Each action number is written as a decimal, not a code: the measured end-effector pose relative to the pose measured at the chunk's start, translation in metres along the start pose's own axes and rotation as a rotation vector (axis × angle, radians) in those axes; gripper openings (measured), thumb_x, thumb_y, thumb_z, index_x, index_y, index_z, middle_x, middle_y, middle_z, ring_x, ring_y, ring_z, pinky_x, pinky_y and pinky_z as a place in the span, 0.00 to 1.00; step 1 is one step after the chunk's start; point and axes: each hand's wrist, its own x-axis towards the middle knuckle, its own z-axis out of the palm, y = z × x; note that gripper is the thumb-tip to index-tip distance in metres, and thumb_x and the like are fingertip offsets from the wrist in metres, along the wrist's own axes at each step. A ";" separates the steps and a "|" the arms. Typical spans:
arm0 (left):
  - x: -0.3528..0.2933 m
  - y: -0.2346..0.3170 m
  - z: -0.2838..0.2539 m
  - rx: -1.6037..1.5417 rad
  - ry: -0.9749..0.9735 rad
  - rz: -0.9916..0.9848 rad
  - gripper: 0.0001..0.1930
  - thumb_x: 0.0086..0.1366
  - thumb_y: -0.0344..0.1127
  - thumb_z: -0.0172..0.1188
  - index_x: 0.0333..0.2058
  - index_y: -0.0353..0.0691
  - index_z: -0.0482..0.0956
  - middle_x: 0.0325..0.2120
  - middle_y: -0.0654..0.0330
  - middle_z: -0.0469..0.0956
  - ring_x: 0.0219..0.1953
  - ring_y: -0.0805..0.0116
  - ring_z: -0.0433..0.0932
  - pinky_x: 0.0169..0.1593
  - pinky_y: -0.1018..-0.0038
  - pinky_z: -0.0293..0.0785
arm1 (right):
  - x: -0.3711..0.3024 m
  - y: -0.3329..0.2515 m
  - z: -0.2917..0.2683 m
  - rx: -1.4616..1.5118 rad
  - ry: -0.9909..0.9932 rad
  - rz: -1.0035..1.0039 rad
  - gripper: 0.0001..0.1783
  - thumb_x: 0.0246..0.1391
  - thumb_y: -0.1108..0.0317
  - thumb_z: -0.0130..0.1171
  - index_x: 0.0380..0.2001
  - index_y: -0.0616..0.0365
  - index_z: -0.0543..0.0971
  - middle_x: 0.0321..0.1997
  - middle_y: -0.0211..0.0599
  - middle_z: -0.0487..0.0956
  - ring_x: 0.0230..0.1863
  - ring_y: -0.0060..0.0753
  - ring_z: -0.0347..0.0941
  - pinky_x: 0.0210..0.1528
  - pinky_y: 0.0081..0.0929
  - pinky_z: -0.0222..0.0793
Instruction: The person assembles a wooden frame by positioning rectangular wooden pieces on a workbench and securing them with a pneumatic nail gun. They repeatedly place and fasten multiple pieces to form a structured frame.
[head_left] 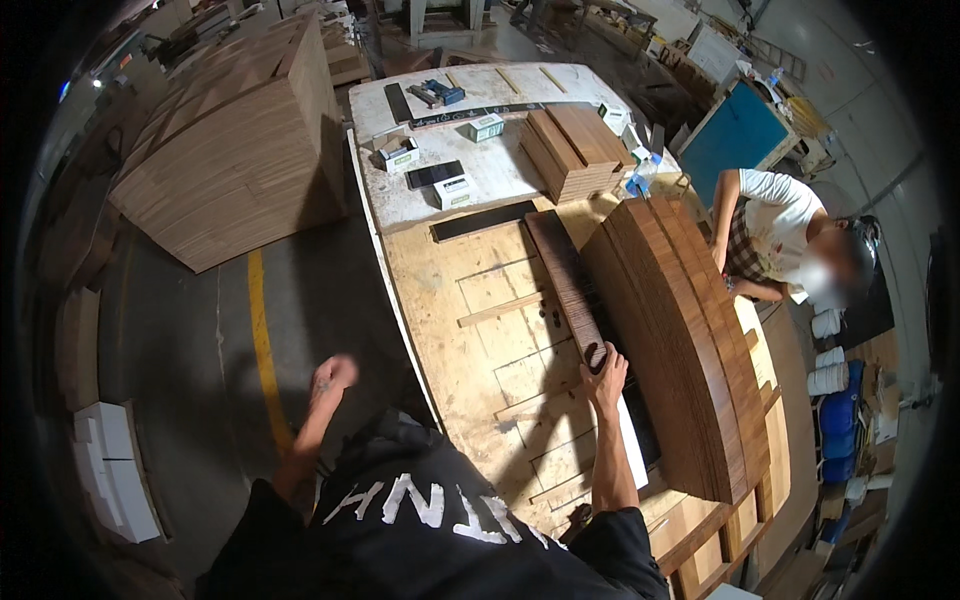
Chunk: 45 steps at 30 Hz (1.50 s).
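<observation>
My right hand (605, 375) grips the near end of a long, narrow brown wooden board (558, 265) on the workbench, fingers curled over it. A small dark reddish patch shows at the fingertips; I cannot make out what it is. Under my right forearm lies a white strip (634, 440). Just right of the board stands a big stack of brown wooden panels (680, 340). My left hand (335, 373) hangs over the floor, left of the bench, smeared by motion, so its fingers are unclear.
The workbench (420, 290) carries a smaller stack of boards (575, 150), small boxes (487, 127) and a blue-black power tool (445, 92). Another person (790, 230) leans at the large stack's right side. A big wooden block (230, 150) stands on the floor at left.
</observation>
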 end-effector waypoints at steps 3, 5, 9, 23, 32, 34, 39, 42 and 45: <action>0.001 0.001 0.013 0.001 -0.033 0.018 0.16 0.75 0.44 0.56 0.48 0.37 0.80 0.37 0.58 0.84 0.37 0.70 0.83 0.43 0.75 0.78 | -0.038 -0.036 -0.002 0.066 -0.038 0.016 0.43 0.41 0.62 0.76 0.62 0.56 0.71 0.53 0.51 0.75 0.55 0.57 0.68 0.59 0.49 0.66; 0.004 0.005 0.020 -0.032 -0.100 0.006 0.17 0.75 0.45 0.56 0.48 0.36 0.80 0.38 0.56 0.84 0.38 0.68 0.83 0.44 0.74 0.79 | -0.075 -0.078 0.003 0.211 -0.091 0.115 0.44 0.41 0.57 0.78 0.62 0.57 0.71 0.53 0.51 0.75 0.54 0.58 0.68 0.57 0.48 0.67; 0.011 0.008 0.026 0.032 -0.225 -0.077 0.22 0.73 0.50 0.59 0.51 0.35 0.80 0.42 0.52 0.85 0.41 0.65 0.84 0.47 0.72 0.80 | -0.136 -0.155 0.014 0.445 -0.120 0.093 0.38 0.42 0.64 0.76 0.59 0.54 0.72 0.46 0.51 0.78 0.51 0.62 0.70 0.56 0.52 0.66; 0.122 0.047 0.066 0.226 -0.670 -0.031 0.20 0.77 0.45 0.54 0.55 0.34 0.78 0.44 0.54 0.84 0.43 0.68 0.84 0.46 0.76 0.80 | -0.213 -0.227 0.078 0.069 -0.192 0.185 0.41 0.44 0.64 0.72 0.62 0.57 0.67 0.51 0.47 0.73 0.55 0.52 0.68 0.57 0.46 0.64; 0.161 0.049 0.097 0.530 -0.544 -0.250 0.12 0.71 0.42 0.59 0.43 0.41 0.81 0.29 0.64 0.77 0.30 0.72 0.77 0.32 0.75 0.74 | -0.230 -0.174 0.023 0.154 0.410 0.658 0.27 0.47 0.70 0.61 0.52 0.70 0.76 0.28 0.53 0.79 0.29 0.61 0.76 0.38 0.52 0.74; 0.164 0.045 0.100 0.512 -0.540 -0.333 0.21 0.71 0.51 0.61 0.51 0.38 0.78 0.33 0.60 0.79 0.33 0.67 0.82 0.35 0.73 0.79 | -0.291 -0.104 0.021 -0.180 0.603 1.059 0.33 0.48 0.68 0.62 0.59 0.70 0.72 0.39 0.57 0.79 0.41 0.60 0.75 0.48 0.50 0.71; 0.173 0.026 0.112 0.299 -0.610 -0.434 0.43 0.70 0.49 0.62 0.74 0.38 0.48 0.49 0.44 0.74 0.47 0.48 0.81 0.51 0.58 0.80 | -0.381 -0.060 -0.037 -0.619 0.402 1.363 0.31 0.60 0.51 0.63 0.58 0.62 0.73 0.55 0.51 0.74 0.54 0.53 0.73 0.57 0.51 0.64; 0.163 0.038 0.111 0.308 -0.592 -0.427 0.44 0.70 0.50 0.62 0.74 0.39 0.47 0.52 0.42 0.72 0.49 0.48 0.80 0.51 0.59 0.80 | -0.397 -0.057 -0.054 -0.518 0.206 1.424 0.30 0.57 0.47 0.66 0.56 0.55 0.76 0.50 0.44 0.74 0.53 0.51 0.74 0.57 0.50 0.63; 0.160 0.040 0.097 0.271 -0.564 -0.425 0.44 0.70 0.50 0.62 0.74 0.39 0.49 0.54 0.43 0.72 0.49 0.52 0.81 0.49 0.61 0.81 | -0.382 -0.054 -0.052 -0.582 0.219 1.488 0.26 0.57 0.50 0.67 0.50 0.57 0.79 0.50 0.48 0.77 0.54 0.53 0.74 0.53 0.56 0.66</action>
